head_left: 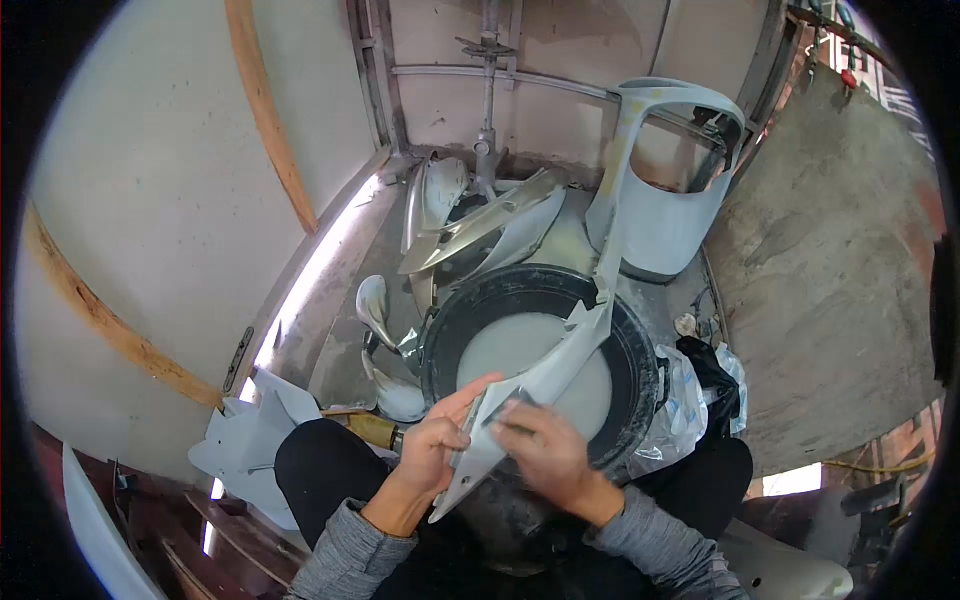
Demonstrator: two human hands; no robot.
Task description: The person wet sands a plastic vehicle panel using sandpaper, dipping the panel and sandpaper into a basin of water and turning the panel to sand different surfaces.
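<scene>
"Nearest?"
"One long pale-grey angular panel (pixel 560 365), slanting above a round black tub (pixel 442 350) of cloudy liquid (pixel 510 340). Left hand (pixel 436 450) grips its edge; right hand (pixel 545 455) holds a small dark-grey pad (pixel 518 398) against its face."
"Beyond?"
"Silvery curved parts (pixel 480 228), piled; one whitish moulded shell (pixel 668 228), upright."

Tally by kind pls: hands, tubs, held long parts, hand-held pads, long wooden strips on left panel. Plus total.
Hands: 2, left hand and right hand
Black tub: 1
Long pale part: 1
Grey pad: 1
Wooden strips: 2
Total: 7
</scene>
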